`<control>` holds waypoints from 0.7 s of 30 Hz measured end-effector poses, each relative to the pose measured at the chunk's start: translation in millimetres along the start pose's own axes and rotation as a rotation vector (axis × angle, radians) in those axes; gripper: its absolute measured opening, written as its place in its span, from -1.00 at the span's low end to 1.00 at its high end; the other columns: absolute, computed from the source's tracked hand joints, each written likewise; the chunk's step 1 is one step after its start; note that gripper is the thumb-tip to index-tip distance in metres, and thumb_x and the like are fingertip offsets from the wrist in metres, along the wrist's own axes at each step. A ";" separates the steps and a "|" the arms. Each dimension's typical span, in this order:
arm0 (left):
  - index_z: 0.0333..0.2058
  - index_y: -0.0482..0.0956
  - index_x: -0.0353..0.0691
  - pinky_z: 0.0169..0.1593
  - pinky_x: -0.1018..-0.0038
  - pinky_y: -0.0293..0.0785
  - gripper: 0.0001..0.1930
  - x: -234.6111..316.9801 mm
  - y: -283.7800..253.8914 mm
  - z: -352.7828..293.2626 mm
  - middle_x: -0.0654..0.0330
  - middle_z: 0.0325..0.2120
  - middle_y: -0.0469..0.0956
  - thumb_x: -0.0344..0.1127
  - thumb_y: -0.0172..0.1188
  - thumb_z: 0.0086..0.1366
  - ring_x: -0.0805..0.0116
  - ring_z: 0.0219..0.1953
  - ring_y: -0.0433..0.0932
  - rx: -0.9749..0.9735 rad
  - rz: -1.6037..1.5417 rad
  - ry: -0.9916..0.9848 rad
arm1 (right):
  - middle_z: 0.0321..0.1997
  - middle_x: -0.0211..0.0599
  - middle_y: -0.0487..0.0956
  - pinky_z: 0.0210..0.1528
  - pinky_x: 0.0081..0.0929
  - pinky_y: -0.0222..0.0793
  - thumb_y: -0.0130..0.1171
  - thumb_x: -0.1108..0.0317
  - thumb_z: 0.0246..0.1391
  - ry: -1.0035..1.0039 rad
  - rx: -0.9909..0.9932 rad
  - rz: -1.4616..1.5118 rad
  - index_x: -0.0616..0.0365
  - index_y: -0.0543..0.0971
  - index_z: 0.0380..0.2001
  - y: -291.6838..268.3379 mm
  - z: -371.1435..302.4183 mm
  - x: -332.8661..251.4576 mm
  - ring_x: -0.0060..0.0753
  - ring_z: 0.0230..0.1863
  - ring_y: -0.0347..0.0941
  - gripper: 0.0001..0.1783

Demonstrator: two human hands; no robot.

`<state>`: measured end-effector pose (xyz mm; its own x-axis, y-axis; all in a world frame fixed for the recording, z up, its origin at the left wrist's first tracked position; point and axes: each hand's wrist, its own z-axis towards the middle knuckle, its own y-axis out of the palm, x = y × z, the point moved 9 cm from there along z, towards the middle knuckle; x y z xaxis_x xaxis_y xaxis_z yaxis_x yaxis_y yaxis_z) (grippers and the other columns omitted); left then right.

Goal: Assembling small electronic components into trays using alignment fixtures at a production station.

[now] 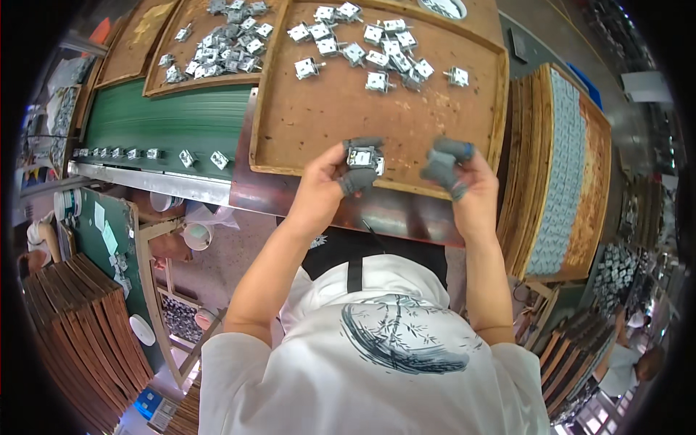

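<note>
Grey finger cots cover the fingertips of both my hands. My left hand (339, 171) grips a small silvery metal mechanism (365, 159), boxy and with a protruding end, above the near edge of a wooden tray (312, 119). Thumb and fingers pinch it from opposite sides. Off to the right, my right hand (464, 177) hovers over the same tray, fingers slightly apart and somewhat blurred; no part shows between them. Several similar metal mechanisms (391, 47) lie scattered in the far half of this tray.
Another wooden tray (163, 85) at the far left carries a heap of such mechanisms (225, 51). Below it, several stand in a row on a green conveyor belt (167, 119). A stack of trays (540, 174) rises at my right; more stacked boards (87, 341) stand lower left.
</note>
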<state>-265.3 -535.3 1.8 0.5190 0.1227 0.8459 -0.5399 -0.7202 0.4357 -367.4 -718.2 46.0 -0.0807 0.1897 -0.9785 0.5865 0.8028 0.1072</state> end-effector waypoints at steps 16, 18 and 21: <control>0.06 0.48 -0.38 0.08 0.50 0.44 -0.61 19.8 38.0 -36.4 0.18 -0.06 0.46 -0.69 0.08 0.24 0.38 0.02 0.50 -0.088 0.239 0.203 | -0.38 -0.14 0.46 -0.39 -0.28 0.42 0.32 0.56 -0.23 -0.571 -0.254 -0.927 0.29 0.54 -0.32 52.6 -43.0 -45.6 -0.06 -0.38 0.49 -0.71; 0.07 0.47 -0.38 0.07 0.51 0.44 -0.60 13.8 42.7 -36.0 0.17 -0.05 0.44 -0.70 0.07 0.24 0.37 0.02 0.49 -0.081 0.304 0.251 | -0.38 -0.13 0.45 -0.39 -0.25 0.42 0.31 0.56 -0.23 -0.613 -0.254 -0.983 0.29 0.54 -0.34 51.9 -43.5 -41.1 -0.04 -0.39 0.48 -0.72; 0.13 0.40 -0.37 0.09 0.44 0.41 -0.48 1.0 43.2 -33.6 0.06 -0.03 0.39 -0.73 0.03 0.15 0.22 0.03 0.46 -0.054 0.346 0.240 | -0.39 -0.11 0.44 -0.38 -0.20 0.41 0.31 0.56 -0.23 -0.703 -0.224 -1.055 0.28 0.54 -0.36 58.0 -44.7 -31.1 0.00 -0.40 0.47 -0.74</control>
<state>-310.3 -543.3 31.7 0.1352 0.0405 0.9900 -0.6926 -0.7106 0.1237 -366.9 -652.3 90.5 0.0597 -0.8738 -0.4827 0.3456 0.4717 -0.8112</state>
